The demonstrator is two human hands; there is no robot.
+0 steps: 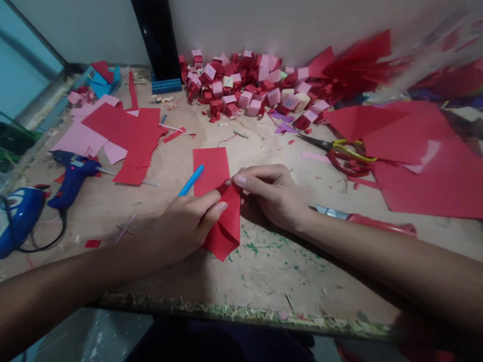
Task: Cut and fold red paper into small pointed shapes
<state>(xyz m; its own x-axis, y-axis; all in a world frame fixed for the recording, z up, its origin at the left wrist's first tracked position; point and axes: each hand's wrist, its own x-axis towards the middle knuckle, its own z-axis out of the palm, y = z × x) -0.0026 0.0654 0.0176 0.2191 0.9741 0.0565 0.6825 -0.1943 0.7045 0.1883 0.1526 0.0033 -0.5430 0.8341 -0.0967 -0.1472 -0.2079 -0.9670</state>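
Observation:
A strip of red paper (211,168) lies in front of me, its right side folded over and its lower end bent to a point. My left hand (198,216) grips the paper around its middle, thumb and forefinger close together. From behind that hand's knuckles sticks out a blue pen (192,180); whether the fingers hold it or it lies under them I cannot tell. On the right edge of the paper my right hand (269,191) pinches the fold between thumb and fingers. Some of its fingertips are hidden.
Behind lies a heap of small red and pink paper cubes (252,85). Scissors (347,153), a red-handled cutter knife (370,221) and red sheets (426,166) are at right. Left are a blue glue gun (73,176), paper cutouts (132,136) and a blue-white device (22,216).

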